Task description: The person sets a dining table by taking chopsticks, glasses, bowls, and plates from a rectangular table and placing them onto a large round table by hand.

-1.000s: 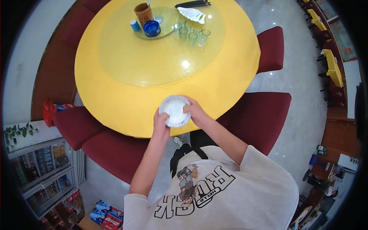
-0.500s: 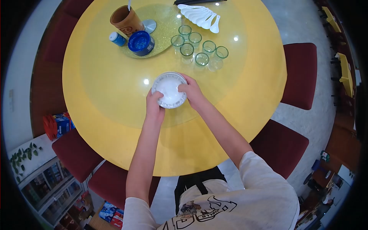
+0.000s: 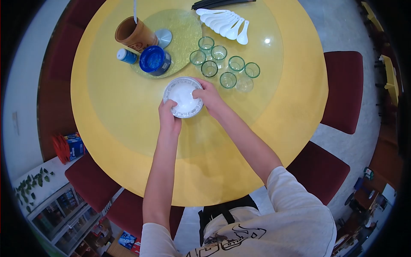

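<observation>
A white bowl (image 3: 183, 97) with a grey patterned rim is held over the near half of the round yellow table (image 3: 201, 175). My left hand (image 3: 170, 116) grips its lower left side, thumb over the rim. On the right side, my right hand (image 3: 207, 97) grips it the same way, thumb inside and fingers hidden beneath. Whether more bowls are stacked under it I cannot tell. Just beyond the bowl stand several clear glasses (image 3: 228, 80) with green rims.
White spoons (image 3: 231, 29) lie fanned out beside black chopsticks (image 3: 222, 3) at the far side. On the glass turntable (image 3: 184, 25) stand a brown cup (image 3: 139, 36), a blue tub (image 3: 155, 61) and a blue bottle (image 3: 127, 56). Dark red chairs (image 3: 342, 92) surround the table.
The view has shifted, so the table and the things on it sit lower in the picture. The bowl, still in both hands, is slightly closer to the blue tub and glasses.
</observation>
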Action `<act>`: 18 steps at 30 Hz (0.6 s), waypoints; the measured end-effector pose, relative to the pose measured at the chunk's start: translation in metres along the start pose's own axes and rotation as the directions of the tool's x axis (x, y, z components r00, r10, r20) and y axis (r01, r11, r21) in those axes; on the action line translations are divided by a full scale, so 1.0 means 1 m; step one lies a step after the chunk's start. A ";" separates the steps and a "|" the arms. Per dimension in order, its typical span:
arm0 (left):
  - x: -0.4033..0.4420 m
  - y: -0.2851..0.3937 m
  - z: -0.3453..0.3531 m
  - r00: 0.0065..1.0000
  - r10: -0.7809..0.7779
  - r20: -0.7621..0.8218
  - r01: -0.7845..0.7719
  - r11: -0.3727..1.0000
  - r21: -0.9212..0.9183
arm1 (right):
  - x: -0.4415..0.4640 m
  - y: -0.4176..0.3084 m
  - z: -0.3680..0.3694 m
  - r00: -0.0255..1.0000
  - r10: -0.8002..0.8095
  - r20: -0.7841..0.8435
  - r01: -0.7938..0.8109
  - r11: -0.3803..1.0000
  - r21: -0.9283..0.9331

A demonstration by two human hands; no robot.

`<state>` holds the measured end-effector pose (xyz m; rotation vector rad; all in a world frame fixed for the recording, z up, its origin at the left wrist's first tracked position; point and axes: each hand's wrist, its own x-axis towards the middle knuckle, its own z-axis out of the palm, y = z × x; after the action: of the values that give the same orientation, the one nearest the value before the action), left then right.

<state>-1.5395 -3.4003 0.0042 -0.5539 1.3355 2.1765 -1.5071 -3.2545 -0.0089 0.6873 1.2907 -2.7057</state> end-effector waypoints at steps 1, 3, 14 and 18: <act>0.001 0.000 0.000 1.000 0.009 0.012 -0.009 1.000 -0.004 | 0.000 -0.001 0.000 1.000 0.007 0.004 -0.007 1.000 -0.015; 0.002 0.001 -0.001 0.999 0.017 0.028 -0.017 1.000 -0.007 | 0.000 -0.004 0.000 1.000 0.011 0.005 -0.011 0.999 -0.031; -0.004 -0.001 -0.009 0.991 -0.078 0.106 0.081 0.996 -0.024 | -0.012 -0.015 0.003 0.994 0.105 0.002 -0.105 0.990 -0.095; 0.008 0.007 -0.006 0.998 -0.019 0.054 0.017 1.000 0.025 | -0.001 -0.016 0.005 0.997 0.075 0.017 -0.071 0.986 -0.153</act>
<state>-1.5495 -3.4070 0.0016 -0.4922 1.3224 2.1424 -1.5124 -3.2481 0.0059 0.6721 1.4192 -2.5184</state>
